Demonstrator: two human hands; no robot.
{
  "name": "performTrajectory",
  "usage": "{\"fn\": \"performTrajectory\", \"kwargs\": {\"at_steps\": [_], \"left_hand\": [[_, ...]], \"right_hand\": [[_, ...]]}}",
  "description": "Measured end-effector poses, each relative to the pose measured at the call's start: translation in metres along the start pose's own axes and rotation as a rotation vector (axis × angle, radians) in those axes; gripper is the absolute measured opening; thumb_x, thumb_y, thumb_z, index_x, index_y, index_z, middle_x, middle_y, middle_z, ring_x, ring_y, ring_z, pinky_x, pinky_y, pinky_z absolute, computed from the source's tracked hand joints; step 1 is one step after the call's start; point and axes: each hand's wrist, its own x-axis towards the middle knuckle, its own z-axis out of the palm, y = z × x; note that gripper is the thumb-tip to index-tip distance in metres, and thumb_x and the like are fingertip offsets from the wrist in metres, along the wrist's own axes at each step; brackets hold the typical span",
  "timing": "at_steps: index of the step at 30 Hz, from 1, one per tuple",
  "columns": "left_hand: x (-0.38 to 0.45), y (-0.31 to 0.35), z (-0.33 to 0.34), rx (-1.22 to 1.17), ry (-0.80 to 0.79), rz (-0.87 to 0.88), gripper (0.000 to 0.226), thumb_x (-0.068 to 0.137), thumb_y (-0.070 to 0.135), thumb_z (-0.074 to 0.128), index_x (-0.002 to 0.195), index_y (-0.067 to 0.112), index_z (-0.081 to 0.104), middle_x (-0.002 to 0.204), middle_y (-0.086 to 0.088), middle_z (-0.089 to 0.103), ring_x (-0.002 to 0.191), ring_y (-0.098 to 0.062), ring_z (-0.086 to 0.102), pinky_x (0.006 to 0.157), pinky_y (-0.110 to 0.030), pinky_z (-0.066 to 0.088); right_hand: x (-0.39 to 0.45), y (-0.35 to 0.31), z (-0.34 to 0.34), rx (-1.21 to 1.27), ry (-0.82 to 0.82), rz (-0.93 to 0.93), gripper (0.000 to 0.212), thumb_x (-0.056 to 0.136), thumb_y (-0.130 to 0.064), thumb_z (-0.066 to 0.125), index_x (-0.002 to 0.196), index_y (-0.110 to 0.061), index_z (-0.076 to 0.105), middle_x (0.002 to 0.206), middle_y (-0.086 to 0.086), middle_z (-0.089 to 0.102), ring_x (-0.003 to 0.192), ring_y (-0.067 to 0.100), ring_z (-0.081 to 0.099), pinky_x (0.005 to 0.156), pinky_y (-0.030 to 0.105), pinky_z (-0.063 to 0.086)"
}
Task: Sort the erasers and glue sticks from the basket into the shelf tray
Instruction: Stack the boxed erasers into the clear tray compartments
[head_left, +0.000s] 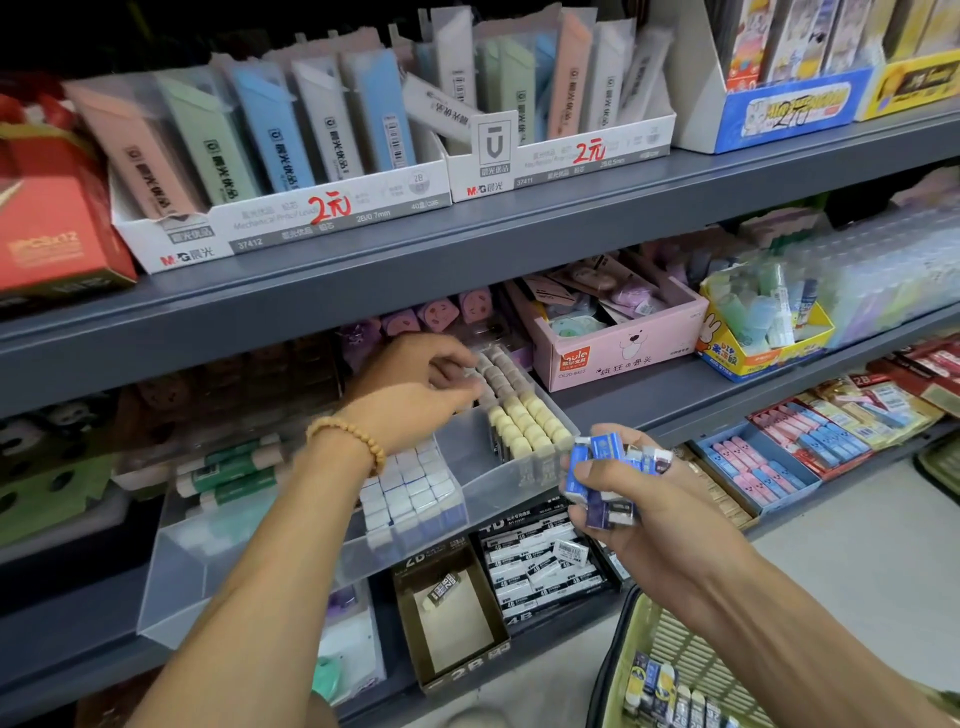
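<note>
pink box (618, 343) beside tray (311, 545); basket (670, 649) below right hand (639, 499)

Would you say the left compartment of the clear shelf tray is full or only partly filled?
Partly filled. In the clear shelf tray, a few glue sticks lie at the back of the left compartment; its front floor shows bare.

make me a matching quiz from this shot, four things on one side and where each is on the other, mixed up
Things:
1. blue-wrapped erasers
2. glue sticks
3. green basket
4. bead bracelet

Places:
A. left wrist
B. bottom right, below the right hand
C. left compartment of the clear tray
D. held in the right hand

Pairs: 1-D, 2-C, 3-B, 4-A
</note>
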Motion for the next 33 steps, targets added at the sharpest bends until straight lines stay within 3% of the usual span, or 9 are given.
{"fn": "performTrajectory", "kwargs": {"at_steps": [4, 8, 10, 14, 16, 22, 26, 29, 33], "left_hand": [[-0.023, 0.028, 0.014, -0.256, -0.216, 0.112, 0.008, 0.084, 0.02, 0.074, 0.086, 0.027, 0.075, 0.08, 0.008, 0.072, 0.068, -0.008, 0.063, 0.074, -0.034, 0.056], [-0.028, 0.034, 0.017, -0.346, -0.389, 0.133, 0.009, 0.084, 0.011, 0.073, 0.091, 0.017, 0.076, 0.076, 0.009, 0.072, 0.064, 0.003, 0.059, 0.063, -0.014, 0.047], [-0.028, 0.034, 0.014, -0.388, -0.42, 0.124, 0.012, 0.083, 0.008, 0.074, 0.094, 0.013, 0.075, 0.075, 0.005, 0.071, 0.061, -0.001, 0.056, 0.056, -0.011, 0.042], [-0.03, 0.033, 0.006, -0.443, -0.393, 0.105, 0.009, 0.084, 0.004, 0.072, 0.087, 0.012, 0.071, 0.068, 0.002, 0.063, 0.056, -0.006, 0.055, 0.046, -0.015, 0.042], [-0.032, 0.031, 0.001, -0.473, -0.367, 0.076, 0.008, 0.086, 0.004, 0.069, 0.081, 0.01, 0.066, 0.067, -0.005, 0.063, 0.057, -0.012, 0.058, 0.043, -0.021, 0.046], [-0.041, 0.018, -0.029, -0.526, -0.293, -0.07, 0.018, 0.083, -0.008, 0.067, 0.094, 0.006, 0.068, 0.066, -0.005, 0.065, 0.053, -0.013, 0.062, 0.053, -0.02, 0.053], [-0.055, -0.006, -0.066, -0.536, -0.11, -0.163, 0.016, 0.085, -0.007, 0.064, 0.085, 0.008, 0.07, 0.069, -0.007, 0.07, 0.057, -0.008, 0.064, 0.06, -0.016, 0.056], [-0.067, -0.027, -0.086, -0.406, -0.056, -0.222, 0.014, 0.084, -0.005, 0.067, 0.084, 0.009, 0.069, 0.067, -0.003, 0.071, 0.057, -0.006, 0.064, 0.061, -0.016, 0.056], [-0.071, -0.042, -0.09, -0.112, -0.09, -0.202, 0.014, 0.081, 0.001, 0.073, 0.079, 0.015, 0.071, 0.065, -0.003, 0.07, 0.054, -0.006, 0.06, 0.056, -0.018, 0.052]], "right_hand": [[-0.004, -0.001, 0.008, -0.07, -0.097, -0.027, 0.036, 0.077, 0.016, 0.064, 0.103, -0.008, 0.061, 0.084, 0.012, 0.071, 0.062, 0.016, 0.063, 0.052, 0.026, 0.05], [-0.007, -0.006, 0.016, -0.194, -0.137, -0.089, 0.028, 0.079, 0.019, 0.063, 0.093, -0.005, 0.062, 0.07, 0.009, 0.066, 0.062, 0.019, 0.056, 0.056, 0.029, 0.046], [-0.006, -0.01, 0.018, -0.235, -0.146, -0.119, 0.028, 0.078, 0.019, 0.065, 0.093, -0.004, 0.061, 0.069, 0.01, 0.064, 0.061, 0.021, 0.055, 0.057, 0.032, 0.042], [-0.004, -0.015, 0.025, -0.355, -0.166, -0.18, 0.022, 0.077, 0.015, 0.069, 0.088, -0.003, 0.064, 0.071, 0.02, 0.062, 0.056, 0.023, 0.053, 0.053, 0.029, 0.041], [-0.002, -0.014, 0.031, -0.408, -0.168, -0.213, 0.024, 0.074, 0.014, 0.073, 0.09, -0.002, 0.064, 0.068, 0.014, 0.065, 0.055, 0.022, 0.053, 0.051, 0.028, 0.043], [0.008, -0.002, 0.05, -0.359, -0.158, -0.24, 0.035, 0.073, 0.01, 0.078, 0.102, 0.001, 0.059, 0.067, 0.01, 0.066, 0.054, 0.02, 0.058, 0.052, 0.028, 0.044], [0.008, 0.006, 0.059, -0.231, -0.169, -0.15, 0.029, 0.077, 0.003, 0.077, 0.101, -0.004, 0.061, 0.072, 0.011, 0.063, 0.062, 0.021, 0.06, 0.054, 0.027, 0.052], [0.001, 0.015, 0.063, -0.195, -0.187, -0.042, 0.034, 0.077, -0.003, 0.077, 0.105, -0.007, 0.059, 0.075, 0.011, 0.063, 0.06, 0.019, 0.059, 0.05, 0.026, 0.052], [-0.006, 0.025, 0.066, -0.197, -0.2, 0.012, 0.047, 0.061, -0.013, 0.08, 0.102, -0.01, 0.057, 0.077, 0.011, 0.063, 0.057, 0.017, 0.058, 0.046, 0.025, 0.048]]}}
